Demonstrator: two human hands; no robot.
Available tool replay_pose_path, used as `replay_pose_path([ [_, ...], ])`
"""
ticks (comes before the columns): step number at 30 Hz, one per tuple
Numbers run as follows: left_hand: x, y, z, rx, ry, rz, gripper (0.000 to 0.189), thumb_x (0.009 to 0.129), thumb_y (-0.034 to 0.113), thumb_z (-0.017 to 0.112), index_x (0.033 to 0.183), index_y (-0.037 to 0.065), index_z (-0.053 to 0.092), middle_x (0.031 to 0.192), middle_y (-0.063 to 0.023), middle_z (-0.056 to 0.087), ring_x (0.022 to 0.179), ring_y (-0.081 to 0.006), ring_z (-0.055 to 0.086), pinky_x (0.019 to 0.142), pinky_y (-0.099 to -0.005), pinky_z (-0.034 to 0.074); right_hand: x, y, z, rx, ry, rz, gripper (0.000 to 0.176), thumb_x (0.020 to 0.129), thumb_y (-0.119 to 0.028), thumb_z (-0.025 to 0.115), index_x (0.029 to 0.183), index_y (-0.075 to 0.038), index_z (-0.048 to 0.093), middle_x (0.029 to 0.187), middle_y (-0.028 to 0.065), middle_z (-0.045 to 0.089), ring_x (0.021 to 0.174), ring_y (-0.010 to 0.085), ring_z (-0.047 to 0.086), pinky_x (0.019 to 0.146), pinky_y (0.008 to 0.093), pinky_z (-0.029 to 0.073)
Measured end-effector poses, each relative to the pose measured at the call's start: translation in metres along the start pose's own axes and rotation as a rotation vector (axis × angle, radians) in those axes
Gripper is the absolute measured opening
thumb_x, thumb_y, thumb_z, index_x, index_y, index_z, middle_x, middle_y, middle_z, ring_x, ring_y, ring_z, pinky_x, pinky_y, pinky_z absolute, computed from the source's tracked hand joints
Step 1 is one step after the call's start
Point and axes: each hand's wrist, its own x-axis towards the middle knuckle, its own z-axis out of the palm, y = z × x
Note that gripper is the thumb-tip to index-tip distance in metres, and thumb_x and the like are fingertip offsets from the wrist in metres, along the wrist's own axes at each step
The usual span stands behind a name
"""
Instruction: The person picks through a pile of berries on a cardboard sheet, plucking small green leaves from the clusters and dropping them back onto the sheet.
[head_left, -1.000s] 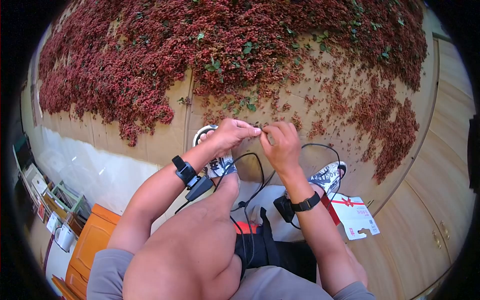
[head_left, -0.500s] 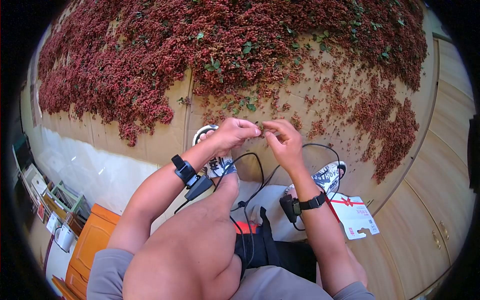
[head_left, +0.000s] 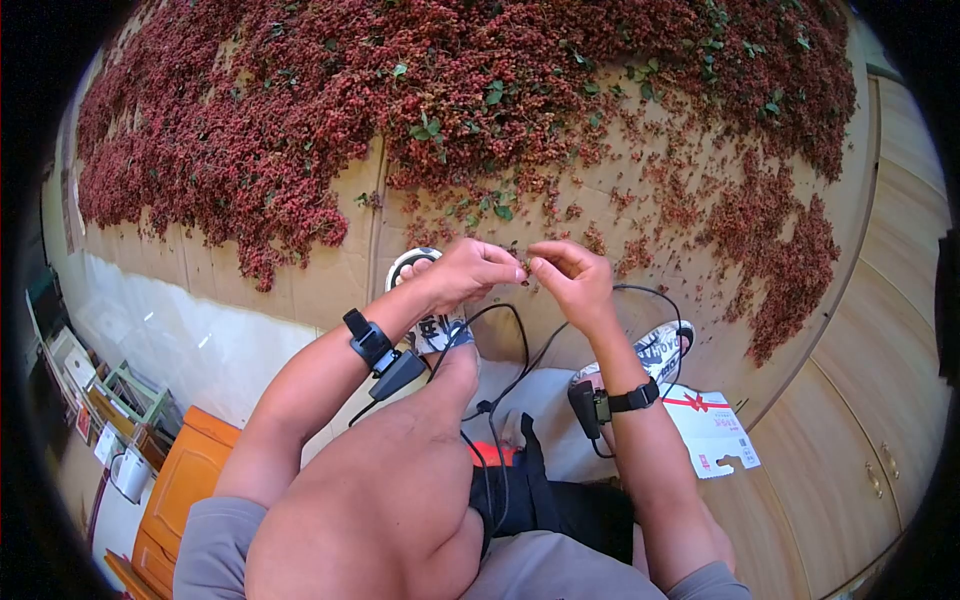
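My left hand (head_left: 472,272) is closed, thumb and forefinger pinched on a small peppercorn sprig (head_left: 526,265). Facing it, my right hand (head_left: 580,283) also pinches at this sprig, with thumb and forefinger almost meeting the left fingertips. The fingers hide most of the sprig. Beyond both hands spreads a thick layer of red peppercorn clusters (head_left: 300,110) mixed with green leaves. Loose peppercorns (head_left: 775,255) lie more thinly to the right, on a cardboard sheet (head_left: 420,215).
Black cables (head_left: 522,350) run between my wrist straps and loop over my lap. My feet in patterned slippers (head_left: 435,325) rest at the cardboard's near edge. A white printed card (head_left: 712,430) lies by the right slipper. Wooden cabinets (head_left: 840,400) stand right; an orange wooden piece (head_left: 185,480) left.
My right hand has shifted slightly right, its fingers curling in closer to the thumb. The left hand has barely moved. The peppercorn layer looks the same.
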Motion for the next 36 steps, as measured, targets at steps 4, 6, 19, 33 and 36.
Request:
replay_pose_path([
  [4,0.000,0.000,0.001,0.013,0.000,0.006,0.022,0.085,0.023,0.076,0.093,0.004,0.070,0.061,0.0054,0.052,0.044,-0.0030,0.038,0.040,-0.0211,0.025,0.005,0.004,-0.003,0.021,-0.045,-0.023,0.014,0.086,-0.010,0.070,0.096,0.001,0.070,0.090,0.0052,0.069,0.084,0.0120,0.065,0.073,0.0259,0.053],
  [6,-0.001,0.001,0.001,0.003,-0.018,-0.001,0.022,0.085,0.022,0.076,0.094,0.003,0.069,0.061,0.0056,0.051,0.044,-0.0030,0.037,0.040,-0.0214,0.025,0.007,0.008,-0.007,0.009,-0.087,-0.103,0.014,0.087,-0.010,0.069,0.095,0.001,0.070,0.090,0.0052,0.069,0.083,0.0117,0.065,0.072,0.0256,0.052],
  [19,-0.006,0.008,0.001,-0.087,-0.213,-0.016,0.021,0.089,0.025,0.070,0.092,0.004,0.068,0.055,0.0079,0.043,0.042,-0.0030,0.030,0.041,-0.0221,0.019,0.009,0.008,0.000,-0.047,-0.134,0.013,0.014,0.089,-0.010,0.065,0.100,-0.002,0.068,0.090,0.0048,0.066,0.080,0.0105,0.061,0.069,0.0250,0.049],
  [33,-0.009,0.012,0.004,-0.138,-0.009,0.021,0.019,0.089,0.024,0.070,0.091,0.005,0.066,0.055,0.0086,0.043,0.044,-0.0019,0.032,0.041,-0.0216,0.021,-0.008,0.012,0.001,0.039,0.055,0.002,0.014,0.083,-0.007,0.073,0.095,-0.001,0.072,0.084,0.0057,0.070,0.073,0.0106,0.066,0.066,0.0237,0.053],
  [36,-0.008,0.012,0.006,-0.131,0.014,0.018,0.019,0.088,0.024,0.071,0.089,0.006,0.067,0.056,0.0083,0.044,0.044,-0.0019,0.032,0.041,-0.0213,0.021,-0.008,0.007,0.001,-0.104,0.065,-0.051,0.014,0.081,-0.007,0.073,0.094,-0.002,0.072,0.082,0.0057,0.070,0.071,0.0109,0.066,0.064,0.0237,0.054],
])
